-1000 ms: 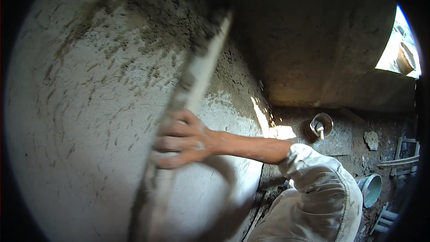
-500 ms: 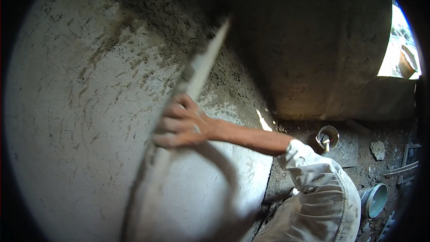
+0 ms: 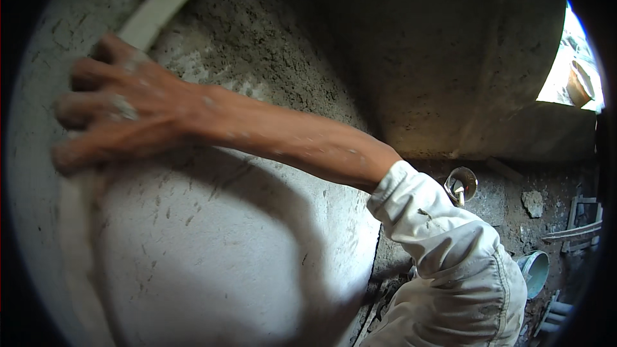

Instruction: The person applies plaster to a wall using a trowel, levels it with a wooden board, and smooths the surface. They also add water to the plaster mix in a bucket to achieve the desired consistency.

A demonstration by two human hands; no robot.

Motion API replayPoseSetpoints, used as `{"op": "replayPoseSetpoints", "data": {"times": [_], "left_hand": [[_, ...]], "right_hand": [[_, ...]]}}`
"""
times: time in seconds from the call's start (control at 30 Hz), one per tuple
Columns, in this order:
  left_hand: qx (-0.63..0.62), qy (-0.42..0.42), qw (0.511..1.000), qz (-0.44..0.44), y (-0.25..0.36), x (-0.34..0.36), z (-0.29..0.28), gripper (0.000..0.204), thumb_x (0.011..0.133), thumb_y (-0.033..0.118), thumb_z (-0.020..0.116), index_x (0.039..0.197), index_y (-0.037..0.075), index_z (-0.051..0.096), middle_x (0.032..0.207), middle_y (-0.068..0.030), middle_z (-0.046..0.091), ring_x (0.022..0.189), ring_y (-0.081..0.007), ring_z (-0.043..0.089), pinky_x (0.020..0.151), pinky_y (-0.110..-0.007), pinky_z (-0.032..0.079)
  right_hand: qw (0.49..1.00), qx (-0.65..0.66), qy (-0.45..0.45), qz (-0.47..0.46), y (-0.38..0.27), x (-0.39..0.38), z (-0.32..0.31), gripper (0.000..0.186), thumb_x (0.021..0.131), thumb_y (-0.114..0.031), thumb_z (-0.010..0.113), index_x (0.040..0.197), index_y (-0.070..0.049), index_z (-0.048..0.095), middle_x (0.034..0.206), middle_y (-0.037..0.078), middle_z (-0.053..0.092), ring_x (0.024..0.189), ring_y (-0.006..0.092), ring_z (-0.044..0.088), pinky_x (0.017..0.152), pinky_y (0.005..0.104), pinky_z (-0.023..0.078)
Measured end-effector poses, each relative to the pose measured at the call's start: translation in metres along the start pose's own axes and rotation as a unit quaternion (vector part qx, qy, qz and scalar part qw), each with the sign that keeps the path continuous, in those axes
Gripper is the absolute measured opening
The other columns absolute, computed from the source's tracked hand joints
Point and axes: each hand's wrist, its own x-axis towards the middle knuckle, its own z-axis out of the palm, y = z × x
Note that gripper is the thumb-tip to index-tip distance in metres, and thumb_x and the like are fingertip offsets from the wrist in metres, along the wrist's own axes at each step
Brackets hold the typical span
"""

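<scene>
My right hand, spotted with plaster, is wrapped round a long pale straightedge and holds it against the wall. The straightedge runs from the top edge, under my fingers, down to the lower left, where it blurs. Smooth, light plaster covers the wall below my arm. Above the arm lies a darker, rough band of plaster with patchy marks. My left hand is out of view.
On the floor to the right stand a small bucket with a handled tool in it and a pale teal bucket. A broken lump and a wooden frame lie nearby. A dark wall adjoins, with a bright opening.
My right hand has moved left and up across the wall, taking the straightedge with it. My arm is stretched out further, and the hand appears larger.
</scene>
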Motion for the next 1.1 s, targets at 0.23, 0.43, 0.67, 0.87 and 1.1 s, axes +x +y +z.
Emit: {"op": "replayPoseSetpoints", "data": {"times": [0.23, 0.43, 0.67, 0.87, 1.1], "left_hand": [[0.016, -0.061, 0.998, 0.024, 0.015, -0.027, -0.012, 0.063, 0.093, 0.065, 0.043, 0.112, 0.006, 0.056, 0.117, -0.0165, 0.056, 0.103, -0.0318, 0.054, 0.090, -0.050, 0.042], [0.039, -0.102, 0.993, 0.048, 0.031, -0.040, -0.026, 0.059, 0.096, 0.061, 0.041, 0.117, 0.007, 0.055, 0.120, -0.0158, 0.056, 0.105, -0.0305, 0.055, 0.091, -0.048, 0.043], [0.110, -0.179, 0.968, 0.135, 0.080, -0.041, -0.045, 0.056, 0.099, 0.057, 0.039, 0.122, 0.009, 0.053, 0.124, -0.0148, 0.056, 0.106, -0.0289, 0.056, 0.092, -0.046, 0.045], [0.107, -0.113, 0.984, 0.087, 0.095, -0.024, -0.037, 0.059, 0.099, 0.058, 0.039, 0.127, 0.009, 0.052, 0.130, -0.0149, 0.054, 0.109, -0.0295, 0.056, 0.095, -0.045, 0.045], [0.174, -0.092, 0.980, -0.019, 0.019, 0.005, -0.039, 0.052, 0.098, 0.054, 0.046, 0.118, 0.007, 0.055, 0.118, -0.0147, 0.057, 0.099, -0.0254, 0.057, 0.087, -0.043, 0.047]], "right_hand": [[0.998, -0.017, -0.028, 0.062, -0.064, -0.141, -0.067, 0.037, 0.078, -0.027, 0.072, 0.111, -0.035, 0.056, 0.087, -0.004, 0.054, 0.086, 0.0177, 0.055, 0.078, 0.0418, 0.043], [0.971, 0.008, -0.199, 0.133, -0.135, -0.255, -0.144, 0.034, 0.082, -0.030, 0.070, 0.113, -0.032, 0.056, 0.108, -0.002, 0.063, 0.099, 0.0179, 0.056, 0.079, 0.0390, 0.042], [0.931, 0.043, -0.300, 0.204, -0.175, -0.301, -0.179, 0.027, 0.084, -0.021, 0.066, 0.109, -0.030, 0.060, 0.109, -0.002, 0.060, 0.104, 0.0169, 0.053, 0.086, 0.0396, 0.042], [0.976, -0.002, -0.175, 0.127, -0.116, -0.234, -0.136, 0.045, 0.076, -0.032, 0.078, 0.116, -0.034, 0.059, 0.106, -0.006, 0.061, 0.099, 0.0161, 0.053, 0.084, 0.0418, 0.041], [0.999, 0.023, -0.034, 0.034, -0.054, -0.110, -0.050, 0.035, 0.083, -0.026, 0.072, 0.112, -0.037, 0.056, 0.094, -0.005, 0.056, 0.092, 0.0165, 0.053, 0.081, 0.0423, 0.046]]}}
